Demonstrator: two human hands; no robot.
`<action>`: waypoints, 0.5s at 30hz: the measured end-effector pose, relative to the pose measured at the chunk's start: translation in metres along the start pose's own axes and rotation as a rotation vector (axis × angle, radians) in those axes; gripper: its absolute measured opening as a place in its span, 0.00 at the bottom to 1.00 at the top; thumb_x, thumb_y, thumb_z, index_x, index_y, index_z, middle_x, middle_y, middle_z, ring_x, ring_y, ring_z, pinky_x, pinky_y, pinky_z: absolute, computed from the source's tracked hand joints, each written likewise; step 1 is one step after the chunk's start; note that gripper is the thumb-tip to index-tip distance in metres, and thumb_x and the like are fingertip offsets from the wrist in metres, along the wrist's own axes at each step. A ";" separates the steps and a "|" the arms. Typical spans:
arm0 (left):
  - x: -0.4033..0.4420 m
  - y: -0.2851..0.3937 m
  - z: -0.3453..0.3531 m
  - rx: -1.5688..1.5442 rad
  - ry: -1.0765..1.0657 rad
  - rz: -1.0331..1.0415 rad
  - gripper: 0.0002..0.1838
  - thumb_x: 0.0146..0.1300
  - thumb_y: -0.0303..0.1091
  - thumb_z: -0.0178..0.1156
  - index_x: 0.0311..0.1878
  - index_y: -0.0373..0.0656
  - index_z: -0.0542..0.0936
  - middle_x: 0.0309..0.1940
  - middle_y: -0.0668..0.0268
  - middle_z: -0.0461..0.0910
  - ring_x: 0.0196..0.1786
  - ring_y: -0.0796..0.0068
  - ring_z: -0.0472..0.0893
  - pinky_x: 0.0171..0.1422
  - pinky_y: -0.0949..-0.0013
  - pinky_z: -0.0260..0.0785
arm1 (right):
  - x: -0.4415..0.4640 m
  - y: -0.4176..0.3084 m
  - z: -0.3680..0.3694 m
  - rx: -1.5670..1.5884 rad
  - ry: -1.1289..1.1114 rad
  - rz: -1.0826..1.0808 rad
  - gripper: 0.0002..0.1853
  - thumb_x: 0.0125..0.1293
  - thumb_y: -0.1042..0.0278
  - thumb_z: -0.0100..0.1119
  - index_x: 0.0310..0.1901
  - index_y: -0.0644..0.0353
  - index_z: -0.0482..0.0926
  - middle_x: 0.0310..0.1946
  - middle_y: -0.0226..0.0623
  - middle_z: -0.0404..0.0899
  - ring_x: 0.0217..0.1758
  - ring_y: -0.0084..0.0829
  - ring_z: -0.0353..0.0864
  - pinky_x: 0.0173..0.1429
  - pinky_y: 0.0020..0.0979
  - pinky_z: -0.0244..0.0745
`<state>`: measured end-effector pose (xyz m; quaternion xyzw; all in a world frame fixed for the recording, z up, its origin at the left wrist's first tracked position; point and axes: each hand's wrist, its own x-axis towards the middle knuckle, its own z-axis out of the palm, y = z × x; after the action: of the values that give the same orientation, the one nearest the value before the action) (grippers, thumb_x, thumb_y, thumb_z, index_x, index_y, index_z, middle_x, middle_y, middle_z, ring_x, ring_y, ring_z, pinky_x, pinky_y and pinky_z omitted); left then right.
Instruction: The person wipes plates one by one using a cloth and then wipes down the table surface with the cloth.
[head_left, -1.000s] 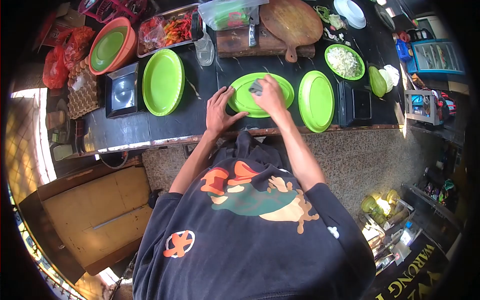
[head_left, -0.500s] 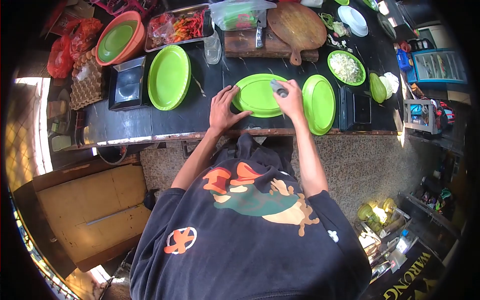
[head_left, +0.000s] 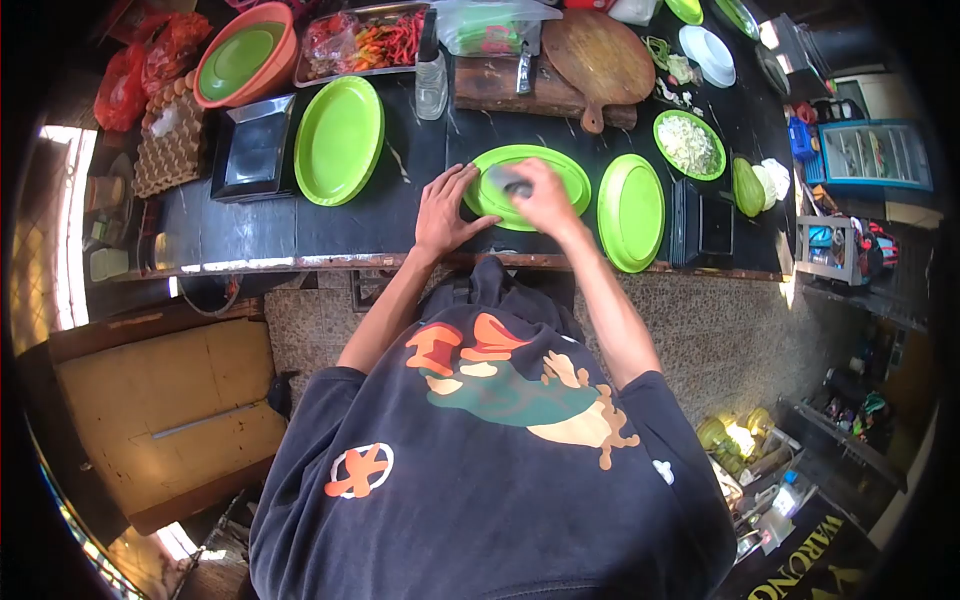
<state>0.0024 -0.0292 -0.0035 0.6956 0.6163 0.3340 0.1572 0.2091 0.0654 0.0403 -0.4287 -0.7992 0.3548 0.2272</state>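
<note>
In front of me a green oval plate (head_left: 565, 180) lies on the black table, apparently bottom up, with a ring line showing. My left hand (head_left: 447, 212) rests at its left end, fingers stretched out and thumb apart, touching the rim. My right hand (head_left: 548, 205) is closed around a bunched grey cloth (head_left: 512, 183), pressed on the plate's middle; motion blurs both a little. To the right lies a second green oval plate (head_left: 631, 213), also apparently bottom up. A third green oval plate (head_left: 340, 140) is off to the left.
Black square dishes (head_left: 252, 150) stand at left and black trays (head_left: 705, 222) at right. Behind are a wooden board (head_left: 597, 65), a knife (head_left: 524, 75), a tray of chillies (head_left: 372, 45) and a plate of chopped vegetable (head_left: 688, 145). An egg carton (head_left: 168, 150) sits far left.
My right hand has slid left across the plate with the grey cloth. My left hand stays at the plate's left end. The whole view has shifted slightly.
</note>
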 end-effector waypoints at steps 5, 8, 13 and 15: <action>-0.016 -0.004 -0.007 0.049 0.095 -0.140 0.50 0.56 0.62 0.80 0.76 0.44 0.76 0.80 0.57 0.71 0.86 0.47 0.61 0.87 0.44 0.50 | 0.032 0.033 -0.055 -0.304 0.268 0.117 0.21 0.61 0.69 0.76 0.57 0.57 0.90 0.50 0.45 0.91 0.53 0.49 0.87 0.64 0.46 0.81; -0.022 -0.003 -0.004 0.184 0.070 -0.158 0.44 0.58 0.67 0.76 0.71 0.48 0.82 0.80 0.60 0.72 0.87 0.47 0.59 0.88 0.40 0.45 | 0.042 0.054 -0.053 -0.313 0.103 0.118 0.18 0.62 0.70 0.74 0.55 0.54 0.90 0.50 0.41 0.91 0.54 0.48 0.86 0.63 0.46 0.80; -0.022 -0.003 -0.006 0.183 0.068 -0.179 0.43 0.57 0.70 0.75 0.68 0.50 0.85 0.80 0.65 0.74 0.87 0.50 0.59 0.88 0.41 0.45 | 0.066 0.038 -0.024 -0.248 0.022 0.032 0.14 0.63 0.71 0.72 0.50 0.50 0.91 0.48 0.36 0.91 0.55 0.48 0.85 0.62 0.47 0.81; -0.020 -0.005 -0.006 0.196 0.081 -0.162 0.43 0.56 0.71 0.75 0.68 0.51 0.85 0.80 0.65 0.73 0.87 0.50 0.60 0.88 0.41 0.45 | 0.079 0.019 -0.010 -0.303 -0.133 -0.096 0.17 0.60 0.73 0.72 0.52 0.49 0.90 0.48 0.36 0.91 0.53 0.48 0.85 0.63 0.47 0.81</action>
<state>-0.0055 -0.0492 -0.0075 0.6415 0.7060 0.2861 0.0902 0.1841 0.1435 0.0370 -0.3949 -0.8764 0.2467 0.1231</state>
